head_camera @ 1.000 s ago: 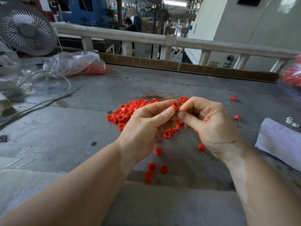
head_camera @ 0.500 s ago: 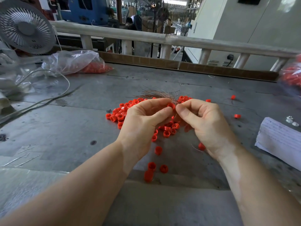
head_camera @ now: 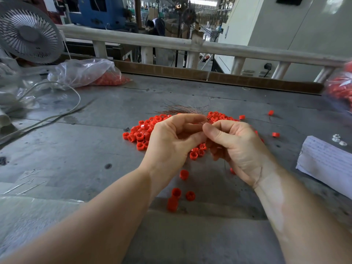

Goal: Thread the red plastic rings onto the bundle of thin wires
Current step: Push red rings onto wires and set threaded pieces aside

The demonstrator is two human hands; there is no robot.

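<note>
A: Wire bundle [head_camera: 182, 109] fans up-left, away from the pinch, above the red rings [head_camera: 142, 135] on the table [head_camera: 76, 149]. Lower end hidden.
B: Grip? Left hand [head_camera: 171, 141] and right hand [head_camera: 234, 143] pinch the bundle together; any ring there is hidden.

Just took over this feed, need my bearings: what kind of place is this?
Most likely a factory or workshop floor: a worn grey workbench heaped with red plastic rings, bags of more rings, and blue machinery behind the railing.
</note>
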